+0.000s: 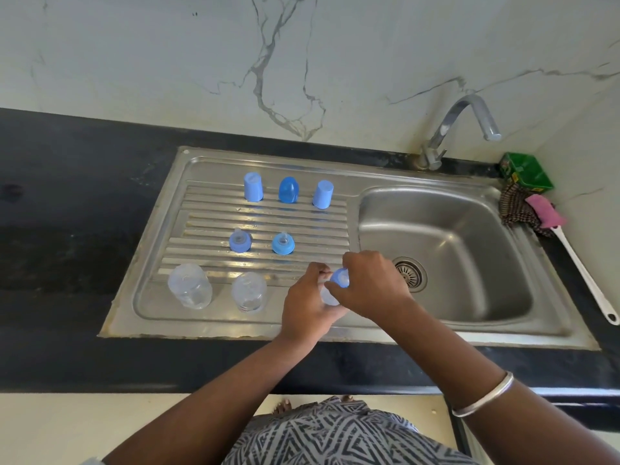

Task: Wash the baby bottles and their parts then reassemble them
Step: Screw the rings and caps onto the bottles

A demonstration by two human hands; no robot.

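Note:
My left hand [307, 305] grips a clear baby bottle [328, 297] over the drainboard's right end. My right hand [370, 283] holds a blue collar with teat [340, 276] on the bottle's mouth. Two clear bottles [189, 286] [249, 292] stand upside down at the drainboard's front. Behind them sit two blue collars with teats [239, 241] [283, 244]. Three blue caps [253, 186] [288, 189] [323, 194] stand in a row at the back.
The steel sink basin [469, 250] with its drain [410, 274] lies to the right, under a tap [469, 119]. A green box [525, 172], a checked cloth [515, 209] and a white-handled brush with a pink head [570, 250] lie at the far right. Black counter [67, 229] surrounds the sink.

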